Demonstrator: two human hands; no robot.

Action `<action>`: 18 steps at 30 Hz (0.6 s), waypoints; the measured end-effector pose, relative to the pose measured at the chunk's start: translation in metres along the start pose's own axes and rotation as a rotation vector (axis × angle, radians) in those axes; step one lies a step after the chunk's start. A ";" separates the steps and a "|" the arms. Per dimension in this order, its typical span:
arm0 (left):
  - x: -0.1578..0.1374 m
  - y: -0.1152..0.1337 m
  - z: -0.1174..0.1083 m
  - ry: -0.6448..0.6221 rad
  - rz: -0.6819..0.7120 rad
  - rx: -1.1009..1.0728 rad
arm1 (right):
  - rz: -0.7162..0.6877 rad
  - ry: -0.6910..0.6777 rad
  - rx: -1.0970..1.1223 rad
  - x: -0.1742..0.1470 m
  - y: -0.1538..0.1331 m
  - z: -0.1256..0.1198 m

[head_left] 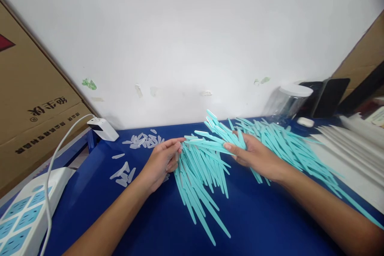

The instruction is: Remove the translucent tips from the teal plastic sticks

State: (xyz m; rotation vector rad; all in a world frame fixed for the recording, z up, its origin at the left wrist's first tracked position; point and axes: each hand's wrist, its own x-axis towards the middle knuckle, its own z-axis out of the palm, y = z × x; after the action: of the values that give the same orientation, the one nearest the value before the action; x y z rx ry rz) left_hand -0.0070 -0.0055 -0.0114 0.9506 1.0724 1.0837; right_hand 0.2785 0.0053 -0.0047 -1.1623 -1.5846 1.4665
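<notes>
My right hand [250, 153] is closed round a fanned bunch of turquoise eyebrow razors [223, 133], their ends pointing left and up. At the tip of one of these razors, my left hand [165, 158] pinches a small clear plastic cap [180, 148], partly hidden by the fingers. Below and between the hands, a pile of turquoise razors [201, 176] lies spread on the blue table [156, 224]. Loose translucent caps [144, 141] lie beyond my left hand, and several more caps [123, 175] are left of it.
Another heap of turquoise razors [282, 144] spreads behind my right arm. A lidded clear jar [289, 102], a white case [305, 122] and stacked white sheets [354, 156] stand right. At left are a power strip [27, 208], a corded white charger [103, 129] and a cardboard box [36, 100].
</notes>
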 end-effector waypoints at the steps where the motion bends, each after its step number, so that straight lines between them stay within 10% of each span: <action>1: 0.000 0.000 0.000 0.010 0.010 0.016 | 0.012 0.005 -0.008 0.000 0.000 0.000; 18: 0.000 -0.002 -0.001 0.013 0.188 0.136 | -0.019 0.026 -0.046 -0.001 0.001 -0.002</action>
State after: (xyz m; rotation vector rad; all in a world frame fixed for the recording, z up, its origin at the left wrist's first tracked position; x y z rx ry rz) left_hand -0.0072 -0.0059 -0.0137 1.1730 1.0947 1.1817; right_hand 0.2807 0.0052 -0.0055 -1.1848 -1.6153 1.4038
